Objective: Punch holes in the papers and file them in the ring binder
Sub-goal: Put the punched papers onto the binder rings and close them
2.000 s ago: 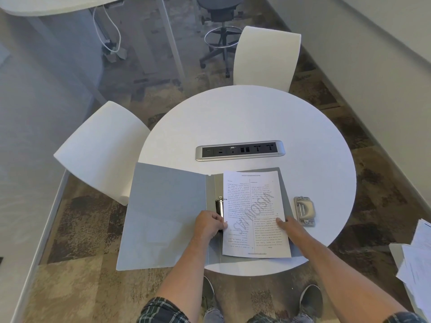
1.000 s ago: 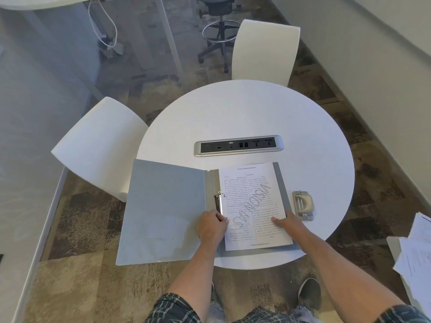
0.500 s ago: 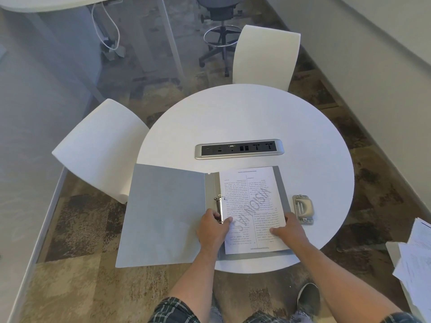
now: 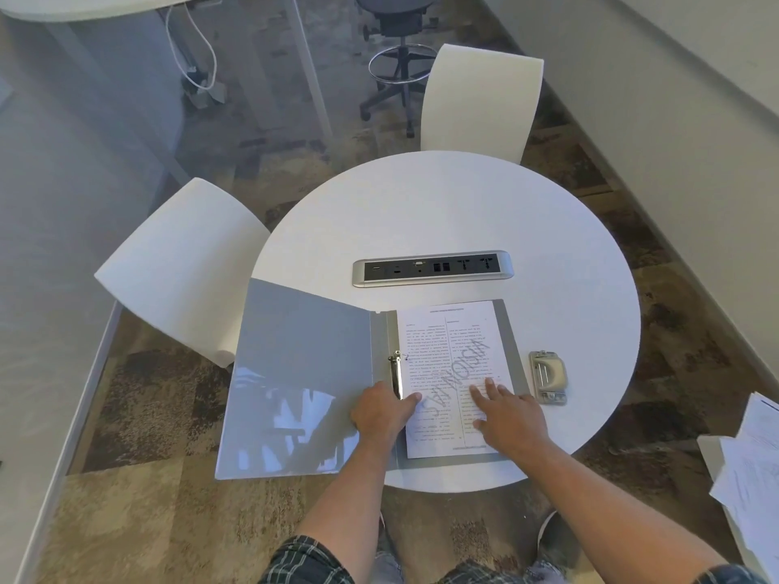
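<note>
A grey ring binder [image 4: 303,373] lies open on the near edge of the round white table [image 4: 442,212], its left cover hanging over the rim. A printed paper [image 4: 447,343] with a diagonal watermark lies on the right half, its left edge at the metal ring mechanism [image 4: 395,375]. My left hand [image 4: 381,410] rests at the lower end of the rings, thumb on the paper's edge. My right hand [image 4: 508,415] presses flat on the paper's lower right, fingers spread. A beige and metal hole punch [image 4: 548,377] sits just right of the binder.
A silver power and socket strip [image 4: 432,268] is set into the table behind the binder. White chairs stand at the left [image 4: 181,267] and the far side [image 4: 480,99]. A loose stack of papers [image 4: 754,469] lies at the lower right, off the table.
The paper has slid left against the rings and squared up in the binder. My right hand has moved from the paper's right edge further onto the sheet, fingers now spread flat.
</note>
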Available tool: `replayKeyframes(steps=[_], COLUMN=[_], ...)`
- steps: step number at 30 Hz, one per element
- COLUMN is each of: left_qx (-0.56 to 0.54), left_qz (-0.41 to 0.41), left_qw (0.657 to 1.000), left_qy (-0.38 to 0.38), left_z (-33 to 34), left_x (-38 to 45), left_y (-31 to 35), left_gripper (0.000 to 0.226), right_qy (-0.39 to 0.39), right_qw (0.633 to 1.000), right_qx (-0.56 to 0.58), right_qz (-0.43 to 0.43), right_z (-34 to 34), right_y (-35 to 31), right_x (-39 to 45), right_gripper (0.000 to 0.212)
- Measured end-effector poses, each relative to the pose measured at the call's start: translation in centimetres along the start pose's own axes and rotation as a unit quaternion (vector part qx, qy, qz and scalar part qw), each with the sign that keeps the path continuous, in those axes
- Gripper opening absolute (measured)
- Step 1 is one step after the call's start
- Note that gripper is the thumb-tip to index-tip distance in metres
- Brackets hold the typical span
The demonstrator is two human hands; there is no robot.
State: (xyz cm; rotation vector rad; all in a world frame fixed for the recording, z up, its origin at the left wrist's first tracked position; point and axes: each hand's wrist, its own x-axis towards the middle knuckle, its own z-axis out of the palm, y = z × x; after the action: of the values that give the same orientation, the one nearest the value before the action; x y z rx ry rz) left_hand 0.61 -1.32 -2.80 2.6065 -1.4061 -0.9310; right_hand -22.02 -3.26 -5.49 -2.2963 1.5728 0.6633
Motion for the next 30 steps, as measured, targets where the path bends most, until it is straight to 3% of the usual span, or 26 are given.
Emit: replayKeyframes(steps=[6, 10, 16, 30], left_qx=[-0.022, -0.09, -0.127, -0.181], left_qz=[-0.041, -0.068, -0.086, -0.115], left_qw=[0.999, 0.993, 0.984, 0.971], left_qy=[-0.023, -0.039, -0.089, -0.108], left_z=[-0.4, -1.2, -1.5, -2.0], left_x=[0.2, 0.4, 0.7, 1.0], left_y=[-0.1, 0.5, 0.8, 1.0], left_gripper=[0.046, 0.052, 0.051, 0.036], right_qy=[-0.05, -0.058, -0.076, -0.058], right_qw=[0.998, 0.998, 0.996, 0.997], right_qx=[-0.033, -0.035, -0.041, -0.047], right_qz=[-0.012, -0.01, -0.025, -0.025], right_z=[-0.9, -1.5, -1.8, -1.7], right_y=[-0.4, 0.0, 0.6, 0.8], right_x=[0.8, 1.0, 0.8, 0.9], right_gripper=[0.081, 0.086, 0.086, 0.083])
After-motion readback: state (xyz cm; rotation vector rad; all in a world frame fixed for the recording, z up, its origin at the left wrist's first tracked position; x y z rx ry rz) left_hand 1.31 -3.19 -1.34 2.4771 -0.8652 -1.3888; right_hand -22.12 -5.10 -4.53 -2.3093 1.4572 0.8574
